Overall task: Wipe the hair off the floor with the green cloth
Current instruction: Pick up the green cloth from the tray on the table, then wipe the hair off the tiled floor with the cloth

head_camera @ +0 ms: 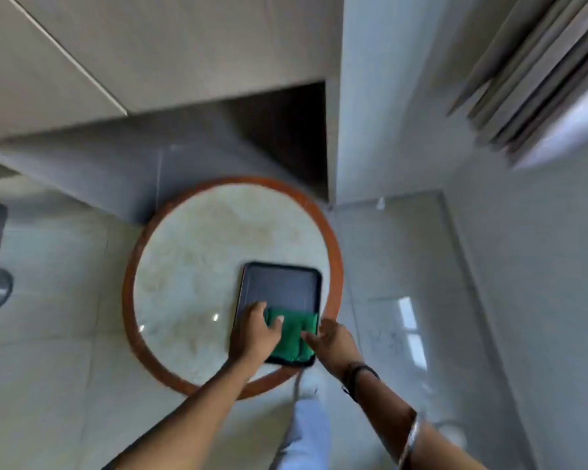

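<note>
On the round bench [190,266], toward its near right edge, sits a dark rectangular tray [279,286], and the green cloth [291,337] lies folded across the near half of that tray. Both hands are at the cloth. Left of the cloth, the left hand [253,334] lies over the tray's near left edge with its thumb pressed onto the fabric and its fingers curled on the tray floor beside it; its grip is narrow and looks to be gathering the cloth, though the blur leaves it unclear whether the fabric is truly pinched. Right of the cloth, the right hand [335,344] has its fingertips touching the cloth's right edge, its grip loose and wide, not closed on anything.

The step in hand appears to be picking the cloth up from the tray, the very start of the task; no wiping has begun. The floor [404,266] of pale glossy tile spreads around the bench, and any hair on it is too small or too blurred to make out, so where the wiping must go cannot be told.

The next move likely calls for closing on the cloth, lifting it clear of the tray rim without dragging the tray off the bench edge, then bending down beside the bench to reach the tiles.
</note>
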A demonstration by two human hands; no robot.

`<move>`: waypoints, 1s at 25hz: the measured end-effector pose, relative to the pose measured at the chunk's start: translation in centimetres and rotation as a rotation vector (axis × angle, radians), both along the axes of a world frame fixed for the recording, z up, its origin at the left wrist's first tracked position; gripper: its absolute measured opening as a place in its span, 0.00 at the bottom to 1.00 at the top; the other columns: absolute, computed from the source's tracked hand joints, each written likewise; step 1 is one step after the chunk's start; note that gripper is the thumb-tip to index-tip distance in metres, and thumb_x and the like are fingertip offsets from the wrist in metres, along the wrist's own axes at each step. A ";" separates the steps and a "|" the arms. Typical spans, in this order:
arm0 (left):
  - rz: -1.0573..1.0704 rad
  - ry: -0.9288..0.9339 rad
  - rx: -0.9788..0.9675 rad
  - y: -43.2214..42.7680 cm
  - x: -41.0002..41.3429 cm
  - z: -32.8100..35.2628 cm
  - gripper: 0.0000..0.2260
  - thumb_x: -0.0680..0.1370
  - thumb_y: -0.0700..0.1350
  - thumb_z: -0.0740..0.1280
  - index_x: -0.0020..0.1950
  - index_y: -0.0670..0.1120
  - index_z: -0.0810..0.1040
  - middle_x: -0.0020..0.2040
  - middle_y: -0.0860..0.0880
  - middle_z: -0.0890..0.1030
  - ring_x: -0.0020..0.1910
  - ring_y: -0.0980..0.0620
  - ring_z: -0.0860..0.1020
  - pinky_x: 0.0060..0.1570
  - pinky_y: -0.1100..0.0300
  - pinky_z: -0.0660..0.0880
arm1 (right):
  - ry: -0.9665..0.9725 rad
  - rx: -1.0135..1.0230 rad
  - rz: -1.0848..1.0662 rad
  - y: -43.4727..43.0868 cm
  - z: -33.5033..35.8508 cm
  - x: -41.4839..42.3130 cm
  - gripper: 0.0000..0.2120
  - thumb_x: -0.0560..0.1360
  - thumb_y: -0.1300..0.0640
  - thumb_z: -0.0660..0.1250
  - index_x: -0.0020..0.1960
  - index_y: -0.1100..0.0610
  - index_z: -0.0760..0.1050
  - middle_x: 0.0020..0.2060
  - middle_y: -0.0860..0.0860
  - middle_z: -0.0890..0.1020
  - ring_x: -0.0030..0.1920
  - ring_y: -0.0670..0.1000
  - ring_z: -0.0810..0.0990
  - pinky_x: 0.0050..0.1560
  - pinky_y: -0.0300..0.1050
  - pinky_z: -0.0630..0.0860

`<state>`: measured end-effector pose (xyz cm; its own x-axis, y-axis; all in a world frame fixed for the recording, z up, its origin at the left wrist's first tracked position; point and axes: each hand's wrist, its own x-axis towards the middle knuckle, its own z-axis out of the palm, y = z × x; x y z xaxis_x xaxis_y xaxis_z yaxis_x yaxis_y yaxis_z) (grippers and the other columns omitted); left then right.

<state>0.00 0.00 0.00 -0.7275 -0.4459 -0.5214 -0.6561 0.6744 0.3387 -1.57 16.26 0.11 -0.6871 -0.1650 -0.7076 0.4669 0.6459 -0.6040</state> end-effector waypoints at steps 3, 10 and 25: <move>0.146 -0.066 0.103 -1.8 0.3 -7.0 0.22 0.70 0.51 0.76 0.58 0.40 0.77 0.56 0.39 0.82 0.55 0.41 0.81 0.53 0.49 0.79 | -0.009 0.099 -0.132 -4.8 -6.8 1.5 0.15 0.75 0.52 0.69 0.55 0.63 0.76 0.56 0.60 0.80 0.53 0.61 0.81 0.50 0.49 0.77; 0.468 -0.023 0.432 -1.6 -0.8 -8.4 0.11 0.69 0.44 0.77 0.46 0.41 0.82 0.43 0.42 0.85 0.40 0.45 0.82 0.39 0.56 0.77 | -0.033 0.116 -0.426 -6.6 -8.9 1.0 0.14 0.70 0.58 0.71 0.52 0.61 0.71 0.46 0.56 0.80 0.47 0.58 0.79 0.48 0.50 0.79; 0.188 -0.224 0.645 23.3 1.2 -24.5 0.34 0.66 0.61 0.75 0.65 0.43 0.72 0.53 0.46 0.81 0.53 0.46 0.81 0.57 0.51 0.78 | -0.123 -0.177 -0.659 26.6 -26.3 2.9 0.05 0.71 0.67 0.73 0.43 0.59 0.82 0.47 0.64 0.86 0.39 0.56 0.85 0.43 0.48 0.85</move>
